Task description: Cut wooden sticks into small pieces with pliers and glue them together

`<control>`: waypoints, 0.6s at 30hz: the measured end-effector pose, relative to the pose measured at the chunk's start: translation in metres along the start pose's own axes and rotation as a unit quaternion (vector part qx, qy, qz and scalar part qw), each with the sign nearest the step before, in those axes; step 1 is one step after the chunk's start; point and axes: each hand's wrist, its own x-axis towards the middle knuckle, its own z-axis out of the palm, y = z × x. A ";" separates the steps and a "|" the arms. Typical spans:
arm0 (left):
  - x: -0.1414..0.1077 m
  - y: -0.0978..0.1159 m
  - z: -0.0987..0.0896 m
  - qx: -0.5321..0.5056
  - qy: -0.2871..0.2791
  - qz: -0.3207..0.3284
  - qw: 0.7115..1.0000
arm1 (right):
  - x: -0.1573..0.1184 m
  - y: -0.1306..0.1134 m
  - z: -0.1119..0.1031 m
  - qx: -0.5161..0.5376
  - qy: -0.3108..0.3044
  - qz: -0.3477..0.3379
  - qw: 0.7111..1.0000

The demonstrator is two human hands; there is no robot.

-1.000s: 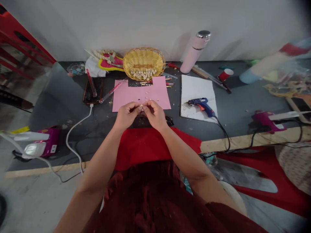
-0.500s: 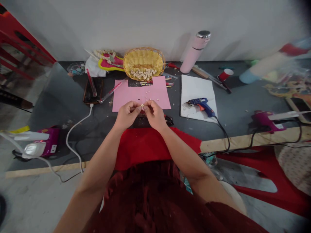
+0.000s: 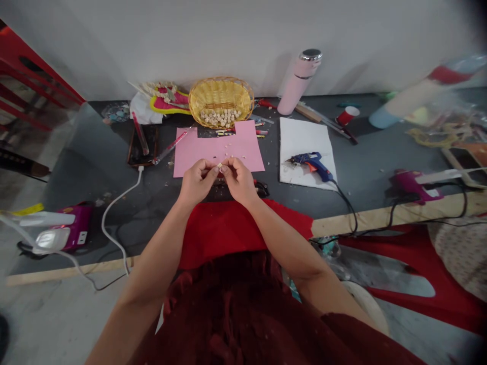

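Between the fingertips of both hands is a small cream-coloured piece (image 3: 219, 166), too small to name exactly. My left hand (image 3: 198, 181) pinches it from one side, thumb against forefinger. From the other side my right hand (image 3: 238, 178) pinches it in the same way. Both hands are over the near edge of a pink sheet (image 3: 205, 148), on which a few tiny pale bits lie. Behind the sheet, a yellow wicker basket (image 3: 220, 91) holds many small pale pieces. A red cloth (image 3: 216, 228) lies under my forearms at the table's edge.
On the right, a blue glue gun (image 3: 315, 163) rests on a white board (image 3: 289, 134), its cord trailing off the front edge. A pink flask (image 3: 299, 83) stands by the wall. Leftward lie a phone (image 3: 152, 144) with a white cable and a purple power strip (image 3: 81, 223).
The view has shifted slightly, so the table things appear a little further left. Both hands keep their pinch on the small piece, with hardly any change in the fingers.
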 end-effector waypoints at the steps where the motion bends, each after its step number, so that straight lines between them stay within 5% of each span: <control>1: 0.000 0.000 0.000 -0.002 0.001 0.001 1.000 | 0.000 0.000 0.000 0.000 0.000 -0.001 1.000; 18: -0.001 0.000 0.001 0.014 -0.005 0.021 1.000 | 0.000 0.000 0.000 0.004 -0.005 -0.012 1.000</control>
